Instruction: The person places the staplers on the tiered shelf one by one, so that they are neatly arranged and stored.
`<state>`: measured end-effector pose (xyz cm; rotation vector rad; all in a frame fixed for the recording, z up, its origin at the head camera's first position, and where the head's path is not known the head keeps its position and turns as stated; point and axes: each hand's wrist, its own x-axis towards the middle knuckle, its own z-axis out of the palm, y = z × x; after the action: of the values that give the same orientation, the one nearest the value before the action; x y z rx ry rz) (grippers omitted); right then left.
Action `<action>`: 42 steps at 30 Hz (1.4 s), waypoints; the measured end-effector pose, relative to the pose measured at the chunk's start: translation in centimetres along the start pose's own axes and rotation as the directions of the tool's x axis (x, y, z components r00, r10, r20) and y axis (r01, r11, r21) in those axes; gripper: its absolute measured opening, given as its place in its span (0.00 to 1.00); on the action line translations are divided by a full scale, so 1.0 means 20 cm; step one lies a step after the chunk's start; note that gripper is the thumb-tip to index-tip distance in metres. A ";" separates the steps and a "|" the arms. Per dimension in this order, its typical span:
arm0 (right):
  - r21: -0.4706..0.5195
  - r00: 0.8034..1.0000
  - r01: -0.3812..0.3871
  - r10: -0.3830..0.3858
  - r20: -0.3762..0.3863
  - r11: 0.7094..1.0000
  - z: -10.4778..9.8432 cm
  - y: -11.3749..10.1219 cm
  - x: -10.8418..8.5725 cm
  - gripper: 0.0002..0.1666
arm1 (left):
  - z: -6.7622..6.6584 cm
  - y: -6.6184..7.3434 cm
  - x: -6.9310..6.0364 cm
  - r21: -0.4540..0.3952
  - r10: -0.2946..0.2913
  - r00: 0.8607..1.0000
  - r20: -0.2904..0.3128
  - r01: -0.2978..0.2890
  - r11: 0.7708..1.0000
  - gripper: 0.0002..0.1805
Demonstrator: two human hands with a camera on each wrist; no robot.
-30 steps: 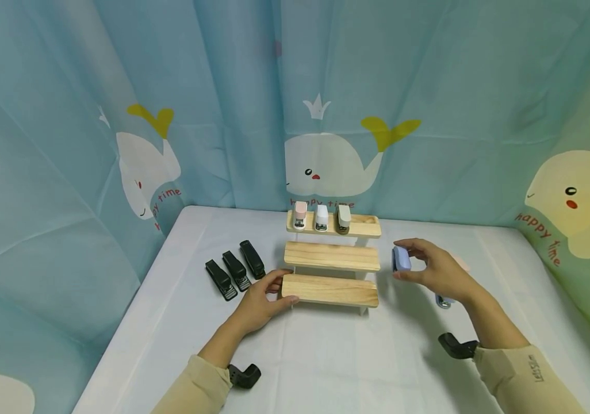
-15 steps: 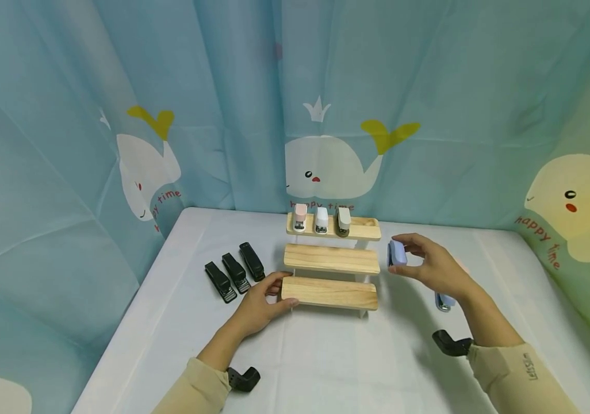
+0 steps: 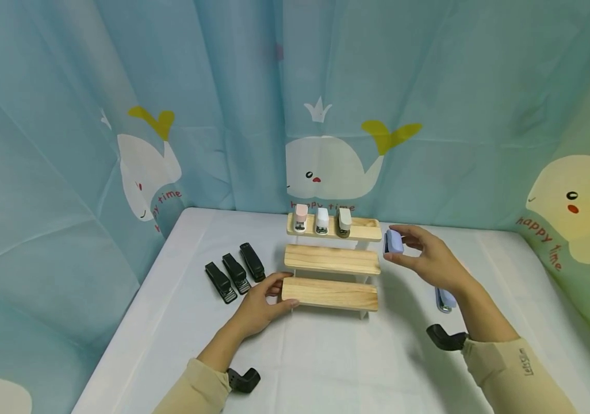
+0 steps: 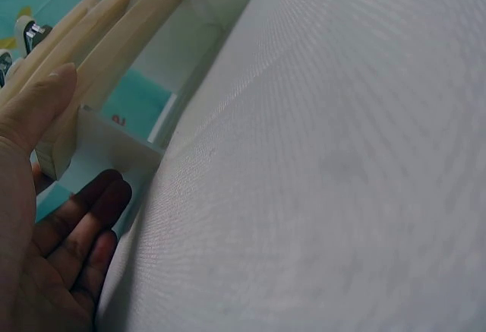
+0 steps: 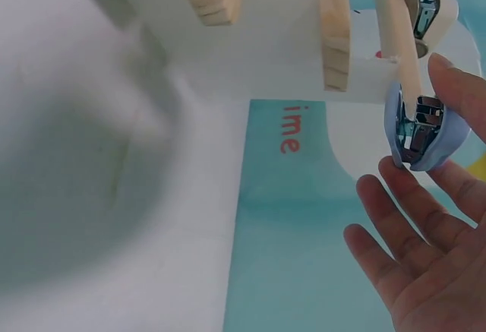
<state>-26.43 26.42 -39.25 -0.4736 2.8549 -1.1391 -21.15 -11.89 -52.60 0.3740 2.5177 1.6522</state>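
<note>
In the head view a three-tier wooden display stand (image 3: 332, 259) stands mid-table. My left hand (image 3: 257, 309) grips the left end of its lowest shelf, thumb on top and fingers below and behind. At the stand's right side my right hand (image 3: 432, 263) holds a small light-blue stapler (image 3: 394, 241) between thumb and fingers, beside the top shelf's right end. The right wrist view shows this stapler's metal underside. On the top shelf a pink stapler (image 3: 301, 217), a white stapler (image 3: 322, 220) and a grey-green stapler (image 3: 344, 222) stand in a row.
Three black staplers (image 3: 235, 273) lie side by side left of the stand. Another blue stapler (image 3: 445, 300) lies on the white tabletop (image 3: 336, 362), close to the right forearm and partly covered by it. A blue whale-print curtain (image 3: 222, 144) hangs behind the table.
My right hand has moved left and slightly away from me with the blue stapler, to near the top shelf's right end. My left hand stays on the lowest shelf.
</note>
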 end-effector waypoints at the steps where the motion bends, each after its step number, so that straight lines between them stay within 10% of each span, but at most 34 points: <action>1: 0.002 1.000 0.001 -0.001 0.002 1.000 0.00 -0.01 0.00 0.45 | 0.00 0.00 0.00 -0.001 0.001 1.000 0.000 -0.001 1.000 0.34; 42: 0.098 1.000 -0.006 0.008 -0.019 0.995 0.02 -0.17 0.11 0.43 | 0.00 0.00 0.00 0.005 -0.007 1.000 0.009 0.007 1.000 0.35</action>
<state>-27.61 23.11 -37.11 -0.4497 2.7981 -1.2828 -21.06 -11.93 -52.57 0.3719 2.5142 1.6384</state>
